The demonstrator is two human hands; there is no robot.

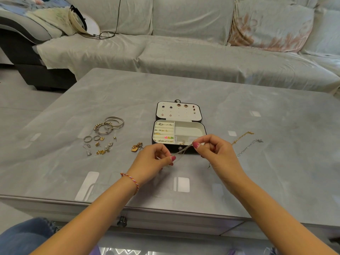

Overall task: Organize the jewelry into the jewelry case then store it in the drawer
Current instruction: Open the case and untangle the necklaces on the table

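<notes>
Jewelry case (178, 128) sits open mid tabletop (257, 111), stud earrings pinned in the lid, rings and small bits in the left slots. Both hands hover just in front of it with a thin silver chain (184, 150) stretched between them: left hand (154, 159) pinches one end, right hand (215, 150) pinches the other, fingers curled tight on it. Bangles (110, 124) and loose earrings (99, 144) lie off to the left, a gold necklace (242, 137) and a silver necklace (248, 148) to the right, and a drawer knob (121, 221) shows under the front edge
</notes>
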